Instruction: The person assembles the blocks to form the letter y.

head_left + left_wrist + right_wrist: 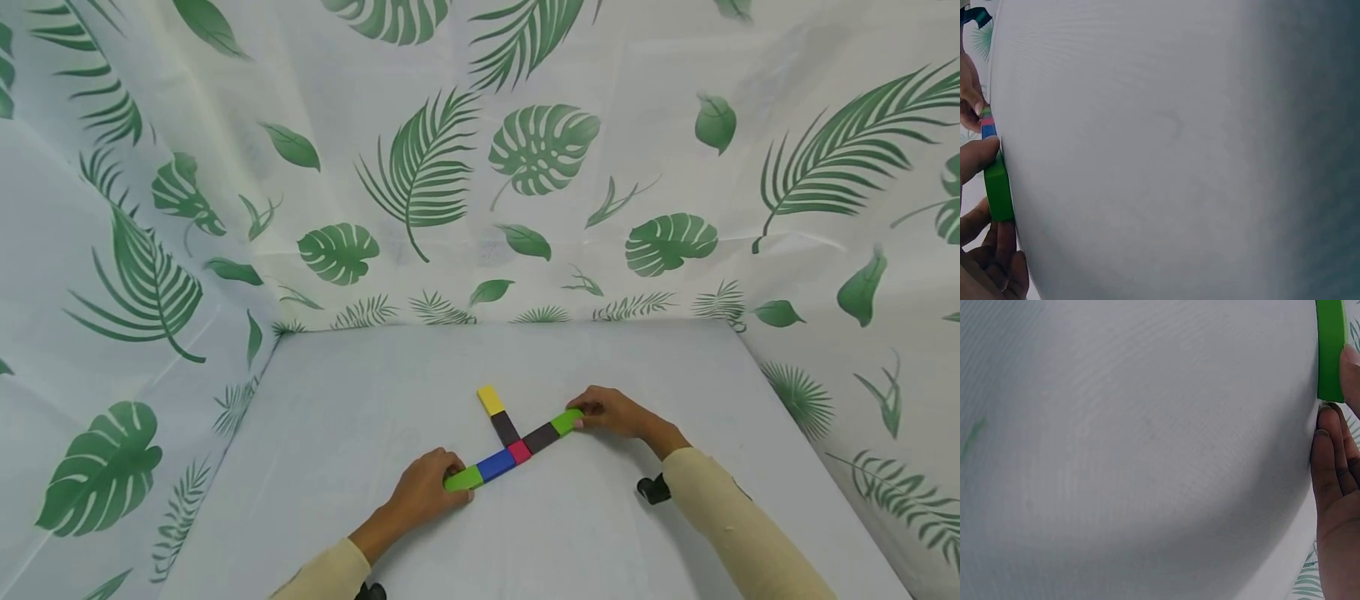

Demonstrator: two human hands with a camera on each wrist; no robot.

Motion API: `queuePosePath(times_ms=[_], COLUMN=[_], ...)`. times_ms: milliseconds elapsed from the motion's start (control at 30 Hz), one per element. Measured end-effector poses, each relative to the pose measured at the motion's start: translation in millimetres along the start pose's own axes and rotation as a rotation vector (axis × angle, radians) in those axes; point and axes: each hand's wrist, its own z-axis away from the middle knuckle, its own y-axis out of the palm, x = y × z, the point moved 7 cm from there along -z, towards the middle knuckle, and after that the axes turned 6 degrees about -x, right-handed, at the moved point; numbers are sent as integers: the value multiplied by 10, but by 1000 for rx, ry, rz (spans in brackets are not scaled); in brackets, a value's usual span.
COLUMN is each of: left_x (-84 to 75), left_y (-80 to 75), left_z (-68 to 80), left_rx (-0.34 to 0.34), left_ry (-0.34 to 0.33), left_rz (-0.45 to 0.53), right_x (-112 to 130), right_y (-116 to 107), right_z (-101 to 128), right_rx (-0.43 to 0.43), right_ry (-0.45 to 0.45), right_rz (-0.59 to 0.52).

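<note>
Colored blocks lie on the white table in a T shape. A row runs from a left green block (464, 478) through a blue block (496, 465), a small red block (519, 452) and a black block (541, 437) to a right green block (567, 422). From the red block, another black block (505, 427) and a yellow block (491, 399) branch away toward the back. My left hand (429, 487) grips the left green block's outer end between thumb and fingers. At the opposite end, my right hand (611, 412) pinches the right green block, its fingertips against the end face (1331, 399).
White cloth covers the table (360, 392). Leaf-printed sheets (450, 275) stand as walls behind and at both sides. Dark wrist gear (654, 489) hangs below the right forearm, and more (371, 591) shows by the left sleeve.
</note>
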Motion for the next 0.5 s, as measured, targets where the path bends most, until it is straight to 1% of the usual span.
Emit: queuePosePath(times_ms=[333, 500], left_x=[7, -2], left_y=[13, 1], left_z=[-19, -17], left_rx=[17, 14], left_ry=[-23, -18], left_rz=[-1, 4], right_x=[-10, -14], right_y=[11, 7], right_z=[-4, -13], right_rx=[0, 9], right_ry=[4, 2], right_rz=[1, 0])
